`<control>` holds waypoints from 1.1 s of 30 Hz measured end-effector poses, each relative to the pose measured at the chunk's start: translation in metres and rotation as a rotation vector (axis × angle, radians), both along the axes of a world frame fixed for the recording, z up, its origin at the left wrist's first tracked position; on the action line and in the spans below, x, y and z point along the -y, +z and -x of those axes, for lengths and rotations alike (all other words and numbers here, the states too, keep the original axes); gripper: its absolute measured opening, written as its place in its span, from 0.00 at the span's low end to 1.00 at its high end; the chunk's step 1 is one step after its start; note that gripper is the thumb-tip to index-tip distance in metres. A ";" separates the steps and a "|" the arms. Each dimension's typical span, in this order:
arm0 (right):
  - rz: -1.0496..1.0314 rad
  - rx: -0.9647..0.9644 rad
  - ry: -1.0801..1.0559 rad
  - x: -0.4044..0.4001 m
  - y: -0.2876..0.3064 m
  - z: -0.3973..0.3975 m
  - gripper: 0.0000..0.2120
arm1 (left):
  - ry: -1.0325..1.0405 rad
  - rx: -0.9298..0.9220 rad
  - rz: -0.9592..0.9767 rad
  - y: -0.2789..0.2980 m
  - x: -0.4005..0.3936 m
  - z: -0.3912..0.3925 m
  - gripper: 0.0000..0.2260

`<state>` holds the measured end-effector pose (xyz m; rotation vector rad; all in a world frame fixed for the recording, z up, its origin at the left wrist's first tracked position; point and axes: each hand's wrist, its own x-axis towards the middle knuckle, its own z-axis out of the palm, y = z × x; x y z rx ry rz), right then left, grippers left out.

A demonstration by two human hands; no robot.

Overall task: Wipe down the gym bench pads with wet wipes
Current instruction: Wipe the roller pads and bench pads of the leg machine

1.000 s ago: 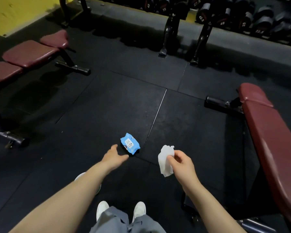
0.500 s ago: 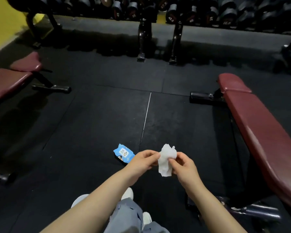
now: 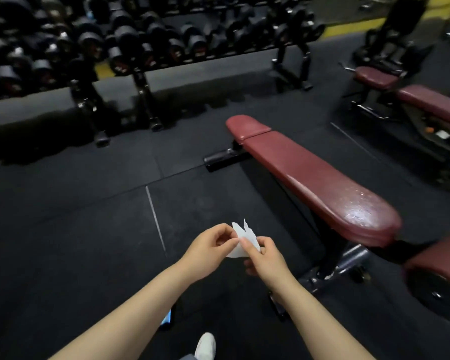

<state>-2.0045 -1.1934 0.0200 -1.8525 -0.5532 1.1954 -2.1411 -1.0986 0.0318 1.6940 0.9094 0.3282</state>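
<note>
A white wet wipe (image 3: 240, 233) is held between both hands in front of me. My left hand (image 3: 208, 252) pinches its left edge and my right hand (image 3: 264, 257) pinches its right side, fingers curled. A long dark red bench pad (image 3: 317, 178) stretches from the centre toward the right, with a short head pad (image 3: 244, 126) at its far end. The pad's near end glistens. The blue wipe pack (image 3: 166, 319) lies on the floor, mostly hidden under my left forearm.
A long dumbbell rack (image 3: 146, 48) lines the back. A second red bench (image 3: 426, 102) stands at the far right. Another red pad and a black roller (image 3: 442, 281) sit at the right edge. My white shoe (image 3: 205, 345) is at the bottom on black rubber flooring.
My view has swung right, bringing the bench toward the centre. The wipe pack slid under my left arm. Both hands stay on the wipe and have spread it slightly.
</note>
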 end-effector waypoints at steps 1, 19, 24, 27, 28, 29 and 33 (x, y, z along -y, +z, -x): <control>-0.004 0.033 -0.026 -0.001 0.003 -0.001 0.13 | -0.039 0.005 0.003 0.004 -0.006 -0.005 0.04; -0.149 0.004 -0.896 0.142 0.033 -0.037 0.08 | -0.632 0.061 0.005 0.027 0.035 -0.136 0.06; -0.182 0.029 -0.911 0.177 0.050 -0.037 0.12 | -0.889 0.038 -0.080 0.045 0.094 -0.156 0.06; -0.235 -0.034 -0.962 0.200 0.055 -0.040 0.10 | -0.960 0.064 -0.024 0.054 0.131 -0.168 0.05; -0.249 -0.053 -0.977 0.209 0.057 -0.042 0.09 | -0.973 0.064 0.010 0.057 0.143 -0.171 0.05; -0.251 -0.056 -0.989 0.217 0.058 -0.044 0.07 | -0.985 0.055 0.031 0.059 0.153 -0.174 0.05; -0.176 0.039 -1.055 0.252 0.063 -0.052 0.05 | -1.024 0.031 -0.055 0.060 0.190 -0.188 0.06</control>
